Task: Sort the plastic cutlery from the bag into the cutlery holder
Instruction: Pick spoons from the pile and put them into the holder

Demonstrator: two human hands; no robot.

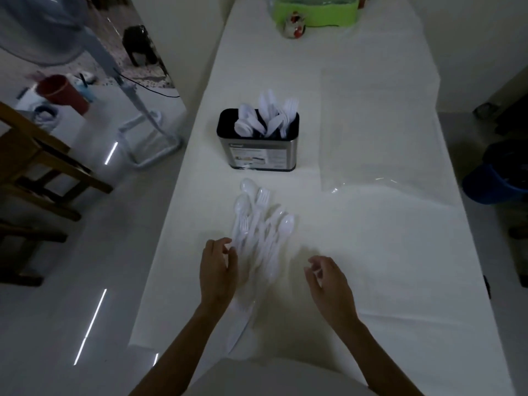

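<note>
A pile of white plastic cutlery (258, 224), spoons and forks mixed, lies on the white table in front of me. My left hand (217, 268) rests at the pile's left edge, fingers curled and touching the handles. My right hand (328, 278) hovers to the right of the pile with bent fingers; a small white piece may sit between its fingertips, too blurred to be sure. The metal cutlery holder (258, 151) stands beyond the pile with several white pieces upright in it. The clear plastic bag (377, 132) lies flat to the holder's right.
The table (400, 252) is long and narrow, covered in white. A green container (314, 12) and a small figurine (294, 27) stand at its far end. A wooden chair (34, 167) and a fan stand (148, 138) are on the floor at left, a blue bucket (494, 181) at right.
</note>
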